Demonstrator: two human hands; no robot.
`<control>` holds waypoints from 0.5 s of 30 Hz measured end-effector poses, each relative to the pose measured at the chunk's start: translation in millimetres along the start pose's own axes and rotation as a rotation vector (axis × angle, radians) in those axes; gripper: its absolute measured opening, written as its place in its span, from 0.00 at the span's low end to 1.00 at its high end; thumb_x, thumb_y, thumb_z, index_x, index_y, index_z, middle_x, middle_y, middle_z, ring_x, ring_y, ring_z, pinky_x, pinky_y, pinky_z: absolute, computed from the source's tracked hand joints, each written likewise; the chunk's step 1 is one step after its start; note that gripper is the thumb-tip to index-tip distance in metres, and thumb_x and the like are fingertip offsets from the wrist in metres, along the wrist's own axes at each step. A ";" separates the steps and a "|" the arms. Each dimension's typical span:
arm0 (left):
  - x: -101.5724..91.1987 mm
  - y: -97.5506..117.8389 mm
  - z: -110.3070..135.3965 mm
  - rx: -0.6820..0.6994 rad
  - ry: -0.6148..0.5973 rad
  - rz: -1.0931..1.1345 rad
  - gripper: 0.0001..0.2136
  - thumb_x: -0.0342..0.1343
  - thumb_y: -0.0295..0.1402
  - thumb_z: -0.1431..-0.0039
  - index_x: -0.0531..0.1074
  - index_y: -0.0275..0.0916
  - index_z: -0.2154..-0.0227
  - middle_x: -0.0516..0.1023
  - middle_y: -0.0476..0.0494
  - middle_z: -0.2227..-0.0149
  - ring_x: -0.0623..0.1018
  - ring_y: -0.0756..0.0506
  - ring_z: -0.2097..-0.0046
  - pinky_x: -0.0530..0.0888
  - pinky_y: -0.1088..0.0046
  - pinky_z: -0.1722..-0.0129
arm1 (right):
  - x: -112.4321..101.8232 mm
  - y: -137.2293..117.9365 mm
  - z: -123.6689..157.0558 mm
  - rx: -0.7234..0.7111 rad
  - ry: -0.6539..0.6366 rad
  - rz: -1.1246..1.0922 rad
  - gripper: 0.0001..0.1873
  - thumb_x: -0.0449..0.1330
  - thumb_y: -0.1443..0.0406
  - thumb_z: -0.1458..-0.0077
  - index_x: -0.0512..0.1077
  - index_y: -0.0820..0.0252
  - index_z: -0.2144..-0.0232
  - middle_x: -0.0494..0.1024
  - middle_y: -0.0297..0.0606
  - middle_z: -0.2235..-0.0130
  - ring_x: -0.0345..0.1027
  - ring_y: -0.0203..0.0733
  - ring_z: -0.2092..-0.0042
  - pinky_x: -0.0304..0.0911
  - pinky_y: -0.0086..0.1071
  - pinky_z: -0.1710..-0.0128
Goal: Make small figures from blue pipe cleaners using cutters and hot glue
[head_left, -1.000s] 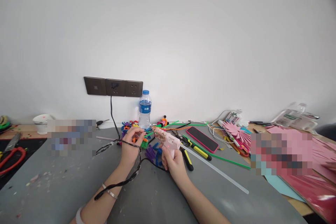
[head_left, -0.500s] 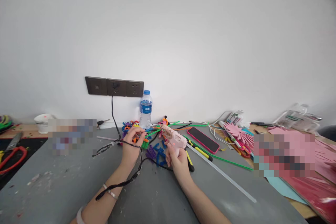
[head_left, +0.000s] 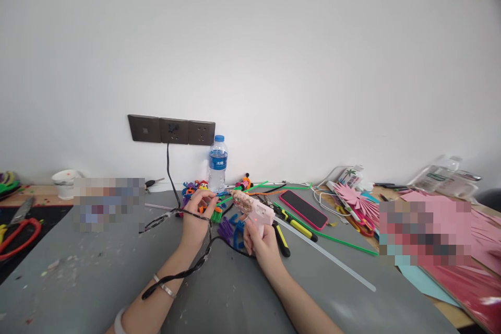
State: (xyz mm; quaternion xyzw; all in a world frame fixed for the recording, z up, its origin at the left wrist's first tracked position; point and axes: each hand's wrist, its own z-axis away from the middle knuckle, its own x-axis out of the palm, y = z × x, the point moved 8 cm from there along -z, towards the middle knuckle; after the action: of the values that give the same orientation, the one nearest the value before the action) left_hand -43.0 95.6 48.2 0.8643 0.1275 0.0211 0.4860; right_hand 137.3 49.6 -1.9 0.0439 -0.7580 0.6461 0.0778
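Head view: glue gun [head_left: 255, 210] projects above right hand [head_left: 263, 244] closed around its handle.

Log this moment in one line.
left hand: near thin green stem; right hand: gripping pale pink plastic glue gun; gun rear: long translucent glue stick

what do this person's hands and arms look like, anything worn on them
Both hands, left and right, are ungloved. The left wrist wears a slim silver-coloured bracelet; farther up that forearm is a pale band, perhaps a sleeve edge. The right forearm shows no sleeve or bracelet.
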 end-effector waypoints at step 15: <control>1.4 1.3 0.8 0.015 -0.021 -0.007 0.04 0.58 0.34 0.43 0.72 0.40 0.71 0.74 0.47 0.68 0.71 0.48 0.70 0.69 0.74 0.69 | 0.3 -3.3 1.0 0.027 0.002 0.018 0.30 0.60 0.40 0.52 0.67 0.63 0.68 0.57 0.21 0.87 0.47 0.27 0.87 0.45 0.24 0.87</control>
State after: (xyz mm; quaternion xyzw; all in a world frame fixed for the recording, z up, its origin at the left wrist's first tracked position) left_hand -41.3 94.6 48.8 0.8678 0.1256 0.0092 0.4807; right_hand 137.5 48.1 1.2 0.0377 -0.7496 0.6569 0.0723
